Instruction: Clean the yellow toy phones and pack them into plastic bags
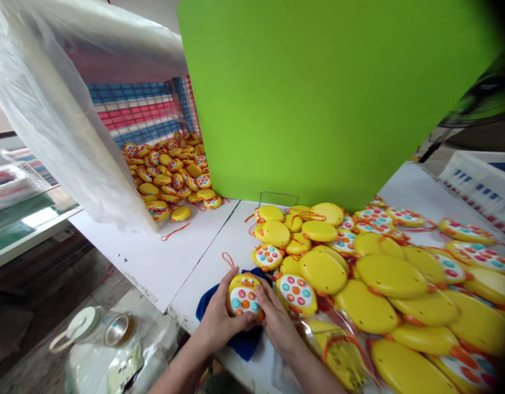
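Note:
A yellow duck-shaped toy [241, 295] with a white belly and coloured round buttons is held face up near the table's front edge. My left hand [219, 317] is closed round its left side, with the thumb across the lower buttons. On the other side, my right hand [276, 317] grips the toy's right edge. An orange string loop [228, 259] sticks up from its top. Beneath the toy and hands lies a dark blue cloth [246, 346]. Just right of my hands, another duck toy [296, 294] lies face up among the pile.
Many yellow duck toys [324, 269] are heaped on the right of the white table [182, 235]. At the back left, more toys [174, 169] spill beside plastic sheeting [72, 109]. A large green board [310, 98] stands behind. A lidded container [83, 323] sits lower left.

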Demonstrator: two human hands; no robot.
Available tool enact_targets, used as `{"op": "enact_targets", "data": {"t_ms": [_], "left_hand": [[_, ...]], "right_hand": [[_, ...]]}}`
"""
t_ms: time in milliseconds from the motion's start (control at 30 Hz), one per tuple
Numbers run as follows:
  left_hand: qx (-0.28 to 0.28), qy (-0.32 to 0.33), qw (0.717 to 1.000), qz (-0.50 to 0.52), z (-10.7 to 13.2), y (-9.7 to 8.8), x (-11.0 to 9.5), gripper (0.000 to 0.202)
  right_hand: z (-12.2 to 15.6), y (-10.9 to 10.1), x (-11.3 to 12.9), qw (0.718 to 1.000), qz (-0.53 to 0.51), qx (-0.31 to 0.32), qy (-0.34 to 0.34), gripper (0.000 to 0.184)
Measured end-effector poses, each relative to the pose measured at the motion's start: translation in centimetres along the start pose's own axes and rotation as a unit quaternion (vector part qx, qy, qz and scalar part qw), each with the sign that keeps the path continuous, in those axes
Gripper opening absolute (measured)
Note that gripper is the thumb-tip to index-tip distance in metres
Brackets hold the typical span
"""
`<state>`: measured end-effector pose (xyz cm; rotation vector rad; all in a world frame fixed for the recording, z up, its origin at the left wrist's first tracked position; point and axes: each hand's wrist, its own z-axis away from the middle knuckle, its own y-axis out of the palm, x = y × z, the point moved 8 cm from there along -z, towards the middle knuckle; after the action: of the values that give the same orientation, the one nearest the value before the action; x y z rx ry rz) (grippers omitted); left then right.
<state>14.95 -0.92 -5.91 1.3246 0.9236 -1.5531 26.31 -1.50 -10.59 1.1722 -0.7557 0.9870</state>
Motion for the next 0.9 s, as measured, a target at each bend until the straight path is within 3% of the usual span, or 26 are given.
{"op": "enact_targets", "data": {"t_ms": [200, 400, 567, 767, 900], "left_hand": [[0.064, 0.013, 0.993, 0.098, 0.1, 0.5, -0.6, 0.091], [0.001, 0.028, 0.999, 0.041, -0.2, -1.5, -0.6, 0.050], [-0.005, -0.003, 0.994, 0.108, -0.3, -1.3, 0.7, 0.052], [-0.074, -0.010, 0.987, 0.140, -0.8, -0.9, 1.5, 0.043], [-0.063, -0.040, 0.982, 0.171, -1.4, -0.5, 1.3, 0.042]], "right_hand": [[0.5, 0.3, 1.1, 0.999, 0.022, 0.007, -0.029, 0.054], [1.3, 2.1, 1.9, 0.997, 0.041, 0.058, -0.027, 0.060], [1.4, 2.1, 2.1, 0.995, 0.068, 0.046, -0.047, 0.056], [1.1, 1.1, 2.0, 0.993, 0.099, -0.006, -0.058, 0.046], [0.8, 0.7, 1.7, 0.995, 0.088, -0.021, -0.034, 0.052]]}}
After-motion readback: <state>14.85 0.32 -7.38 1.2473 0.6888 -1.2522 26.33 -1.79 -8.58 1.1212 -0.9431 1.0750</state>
